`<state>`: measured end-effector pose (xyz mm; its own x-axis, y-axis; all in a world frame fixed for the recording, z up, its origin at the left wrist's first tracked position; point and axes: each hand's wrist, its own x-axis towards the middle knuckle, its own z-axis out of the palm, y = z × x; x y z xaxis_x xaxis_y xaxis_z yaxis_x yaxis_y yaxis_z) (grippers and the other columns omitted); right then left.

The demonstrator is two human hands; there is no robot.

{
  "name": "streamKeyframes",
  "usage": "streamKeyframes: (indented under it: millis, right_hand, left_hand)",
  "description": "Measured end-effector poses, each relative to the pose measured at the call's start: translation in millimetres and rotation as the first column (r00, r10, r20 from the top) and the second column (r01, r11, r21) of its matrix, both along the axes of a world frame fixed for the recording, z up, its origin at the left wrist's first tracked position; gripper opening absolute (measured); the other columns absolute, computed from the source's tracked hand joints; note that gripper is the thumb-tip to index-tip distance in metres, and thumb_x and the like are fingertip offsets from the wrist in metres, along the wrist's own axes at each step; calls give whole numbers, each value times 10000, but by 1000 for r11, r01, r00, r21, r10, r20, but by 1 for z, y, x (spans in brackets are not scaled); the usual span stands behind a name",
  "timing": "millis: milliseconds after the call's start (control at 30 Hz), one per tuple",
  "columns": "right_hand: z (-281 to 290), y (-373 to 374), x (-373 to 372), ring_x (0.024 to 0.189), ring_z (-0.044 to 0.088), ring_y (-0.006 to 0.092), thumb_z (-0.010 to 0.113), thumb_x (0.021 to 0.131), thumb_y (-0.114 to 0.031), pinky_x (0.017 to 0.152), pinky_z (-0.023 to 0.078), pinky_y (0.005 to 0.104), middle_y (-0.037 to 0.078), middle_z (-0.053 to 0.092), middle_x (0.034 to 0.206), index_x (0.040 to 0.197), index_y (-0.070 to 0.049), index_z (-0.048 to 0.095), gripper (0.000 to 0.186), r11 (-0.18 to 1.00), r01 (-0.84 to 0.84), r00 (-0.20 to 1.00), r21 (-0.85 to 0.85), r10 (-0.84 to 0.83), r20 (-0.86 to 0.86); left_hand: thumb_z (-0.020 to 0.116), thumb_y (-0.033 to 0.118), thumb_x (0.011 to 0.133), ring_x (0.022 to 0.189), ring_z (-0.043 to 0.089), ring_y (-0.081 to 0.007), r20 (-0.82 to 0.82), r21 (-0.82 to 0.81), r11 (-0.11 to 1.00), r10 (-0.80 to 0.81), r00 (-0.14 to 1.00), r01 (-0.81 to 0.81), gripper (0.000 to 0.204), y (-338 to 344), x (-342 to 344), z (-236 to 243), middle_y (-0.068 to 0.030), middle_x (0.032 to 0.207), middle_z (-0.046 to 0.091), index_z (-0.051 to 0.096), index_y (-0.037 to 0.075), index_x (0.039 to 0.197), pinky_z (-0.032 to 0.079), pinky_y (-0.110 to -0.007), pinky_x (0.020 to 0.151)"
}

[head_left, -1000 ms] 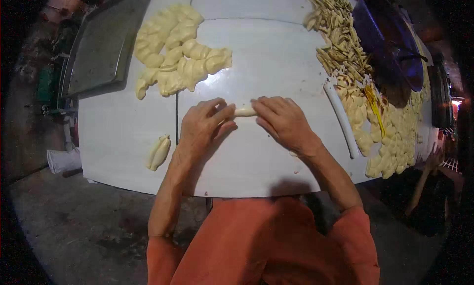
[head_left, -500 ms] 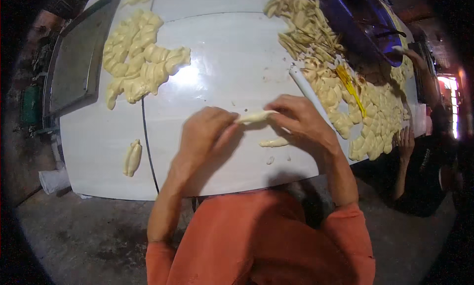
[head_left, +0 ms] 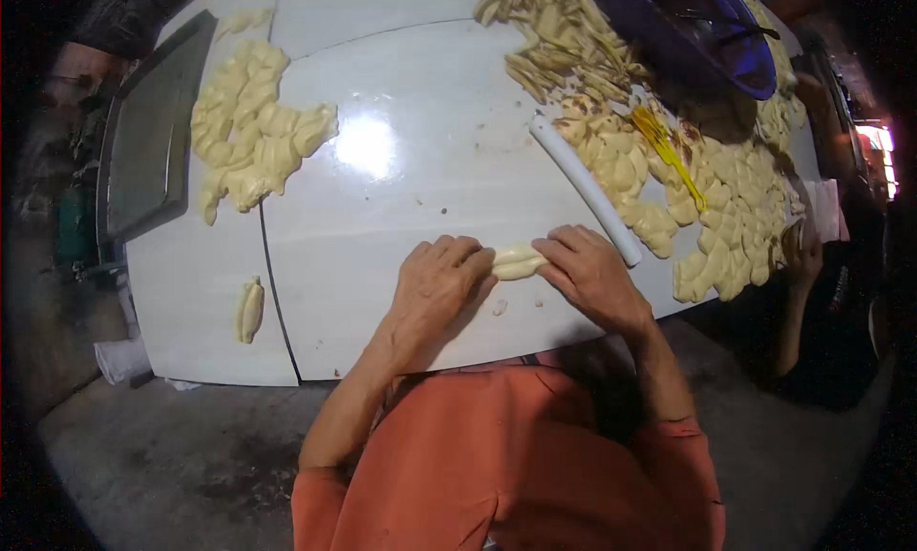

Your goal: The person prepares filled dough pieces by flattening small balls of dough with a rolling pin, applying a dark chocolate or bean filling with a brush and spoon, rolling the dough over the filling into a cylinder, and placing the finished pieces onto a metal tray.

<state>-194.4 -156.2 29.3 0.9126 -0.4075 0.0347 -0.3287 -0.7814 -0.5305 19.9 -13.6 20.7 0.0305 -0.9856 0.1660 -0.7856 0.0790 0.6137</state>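
at the far left a grey metal tray (head_left: 148, 136) leans into view on the white table (head_left: 401, 202). beside it lies a heap of dough (head_left: 250, 121), pale yellow, in soft overlapping lumps. nearer the front edge, well apart from the heap, sits a small dough piece (head_left: 249, 310), two slim strands lying side by side.

then comes the left hand (head_left: 445, 272), fingers bent and closed on the left end of the dough pair (head_left: 519, 262). this lies near the front of the table, between the two hands: two short, plump strands, one behind the other and touching along their length, creamy yellow and smooth, with a faint shine and a dark line between them. its ends are hidden under the fingers. the right hand (head_left: 589, 272) is closed on the right end, thumb toward the front. the hands are apart, joined only by the dough.

just beyond the right hand lies a white rod (head_left: 585, 190), then a spread of flat dough pieces (head_left: 750, 231) with a yellow brush (head_left: 669, 158) on it; behind stands a purple basin (head_left: 755, 72).
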Motion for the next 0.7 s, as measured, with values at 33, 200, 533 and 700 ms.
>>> streamKeyframes:
  millis: [33, 200, 533, 700]
  right_hand:
    - [0, -2, 0, 935, 607, 336, 740, 873, -187, 823, 505, 461, 117, 617, 1002, 1159, -34, 653, 335, 1000, -8, 1000, -2, 8, 9]
    - [14, -11, 14, 951, 622, 376, 714, 829, -137, 825, 507, 467, 158, 628, 999, 1056, -18, 646, 266, 988, -62, 996, 139, 69, -49]
    - [55, -5, 153, 723, 632, 200, 720, 900, -144, 673, 525, 345, 131, 665, 858, 1134, 13, 666, 287, 912, -131, 986, 388, 160, -43]
    - [68, 21, 304, 857, 686, 301, 728, 913, -106, 774, 544, 399, 180, 691, 987, 1177, -16, 671, 285, 877, -390, 920, 279, 382, 84]
  left_hand:
    - [754, 156, 865, 923, 620, -263, 9, -2, 1000, 8, 1000, -8, 216, -2, -1, 1, -63, 989, 651, 684, 69, 1050, 482, -410, 788]
    - [715, 83, 807, 818, 621, -299, 25, -55, 997, 53, 998, -52, 110, 4, 4, -4, -88, 844, 617, 632, 78, 878, 490, -439, 732]
    - [644, 159, 915, 825, 662, -402, -257, 22, 910, 405, 877, -414, 189, 75, 79, 46, -180, 873, 665, 638, 40, 1062, 534, -481, 737]
    - [664, 138, 922, 844, 687, -368, -168, -124, 782, 590, 790, -610, 257, 125, 201, 50, -160, 918, 697, 657, 44, 1160, 551, -454, 755]
